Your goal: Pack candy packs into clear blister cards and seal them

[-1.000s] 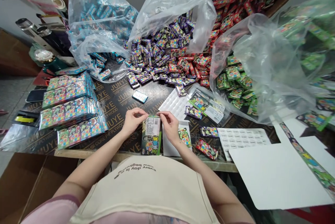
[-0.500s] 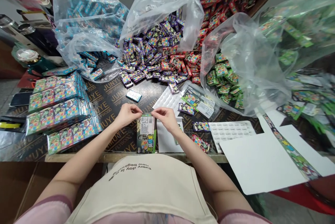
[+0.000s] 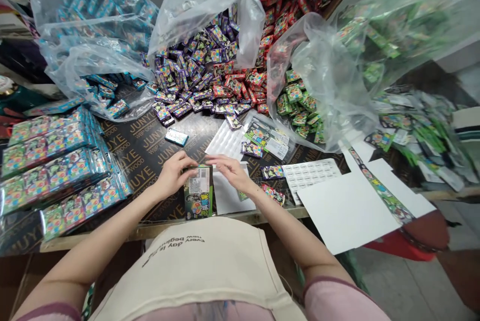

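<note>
A green printed packet with a white barcode label stands upright at the table's near edge. My left hand grips its top left corner. My right hand hovers just right of the packet's top with fingers stretched out, holding nothing. A white sheet lies under the right hand. Small loose packets lie to the right.
Clear bags spill blue, purple and green packets; red ones lie between. Filled strips are stacked at left. A sticker sheet and white card lie right. One blue packet lies alone.
My right hand let go of the packet's top and opened. The left hand keeps its grip. The camera has swung to the right.
</note>
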Available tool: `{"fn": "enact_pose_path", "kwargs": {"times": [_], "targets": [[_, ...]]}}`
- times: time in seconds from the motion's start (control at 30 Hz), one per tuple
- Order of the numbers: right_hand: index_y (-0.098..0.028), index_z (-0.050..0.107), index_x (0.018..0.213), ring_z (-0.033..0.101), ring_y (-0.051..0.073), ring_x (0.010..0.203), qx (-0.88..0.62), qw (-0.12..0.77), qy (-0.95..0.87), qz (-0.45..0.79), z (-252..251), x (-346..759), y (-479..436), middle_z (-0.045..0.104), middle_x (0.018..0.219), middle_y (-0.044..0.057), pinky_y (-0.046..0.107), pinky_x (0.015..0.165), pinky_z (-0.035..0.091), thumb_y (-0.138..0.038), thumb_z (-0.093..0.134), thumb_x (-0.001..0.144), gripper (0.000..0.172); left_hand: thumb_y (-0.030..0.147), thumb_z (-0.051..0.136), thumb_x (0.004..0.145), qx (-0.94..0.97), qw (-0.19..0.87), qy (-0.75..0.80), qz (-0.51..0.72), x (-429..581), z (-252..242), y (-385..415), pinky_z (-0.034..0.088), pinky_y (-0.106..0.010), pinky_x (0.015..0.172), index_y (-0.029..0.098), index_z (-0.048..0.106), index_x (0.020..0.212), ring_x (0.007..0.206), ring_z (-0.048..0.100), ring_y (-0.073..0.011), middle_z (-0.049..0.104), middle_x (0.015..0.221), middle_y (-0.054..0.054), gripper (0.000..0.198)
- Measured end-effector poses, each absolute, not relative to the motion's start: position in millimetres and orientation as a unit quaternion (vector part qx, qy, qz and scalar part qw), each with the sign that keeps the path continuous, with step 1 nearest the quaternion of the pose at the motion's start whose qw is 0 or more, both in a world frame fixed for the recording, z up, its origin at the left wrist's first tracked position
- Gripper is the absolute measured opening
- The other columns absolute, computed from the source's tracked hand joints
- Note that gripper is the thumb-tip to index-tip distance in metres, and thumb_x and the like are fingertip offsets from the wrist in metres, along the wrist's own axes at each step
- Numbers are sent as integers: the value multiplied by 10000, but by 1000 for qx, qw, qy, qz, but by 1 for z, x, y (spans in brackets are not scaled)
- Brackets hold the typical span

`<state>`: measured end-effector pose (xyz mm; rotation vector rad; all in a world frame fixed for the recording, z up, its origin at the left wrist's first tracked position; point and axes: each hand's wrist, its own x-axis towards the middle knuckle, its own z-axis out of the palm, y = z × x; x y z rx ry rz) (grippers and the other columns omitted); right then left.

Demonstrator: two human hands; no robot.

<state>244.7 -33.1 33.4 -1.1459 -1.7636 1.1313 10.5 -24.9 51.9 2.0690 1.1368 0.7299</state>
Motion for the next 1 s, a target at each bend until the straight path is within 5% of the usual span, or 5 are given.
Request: {"fn": "enact_pose_path", "kwargs": {"times": [0.37, 0.53, 0.6, 0.77, 1.0], "targets": [[-192, 649, 761, 527, 239, 871, -628, 166, -727, 222, -31, 320, -31, 601, 811, 50, 384, 787, 398, -295, 700, 745, 116, 342, 619, 800, 811, 212, 533, 114, 17, -1, -2, 425, -436, 837, 204, 739, 915, 929, 554, -294, 616, 892, -108, 216], [-191, 621, 694, 539, 205, 807, -610, 248, -694, 292, -20, 318, -39, 584, 767, 40, 352, 755, 433, -362, 623, 811, 207, 337, 752, 677, 895, 179, 397, 98, 74, 9, -18, 257, -527, 1049, 200, 447, 1356, 1192, 451, -332, 525, 1284, -152, 756], [-184, 651, 854, 554, 206, 835, -601, 279, -685, 303, -11, 320, -44, 593, 860, 58, 349, 766, 460, -421, 621, 805, 244, 212, 652, 767, 908, 175, 373, 80, 91, 6, -23, 305, -481, 1026, 170, 495, 1302, 1102, 527, -289, 603, 1159, -141, 559], [-151, 415, 1365, 530, 295, 997, -685, 244, -667, 159, 2, 309, -85, 515, 1070, 131, 448, 877, 465, -522, 749, 630, 889, 100, 506, 834, 889, 188, 403, 112, 102, -11, -27, 446, -344, 777, 156, 658, 942, 800, 612, -220, 652, 788, -76, 194], [-202, 316, 1425, 528, 266, 1045, -726, 279, -609, 154, -6, 318, -122, 497, 1149, 129, 427, 905, 470, -239, 585, 753, 725, 139, 453, 893, 876, 108, 345, 319, 98, -2, -42, 463, -287, 658, 162, 633, 940, 748, 608, -174, 652, 792, -72, 187]]}}
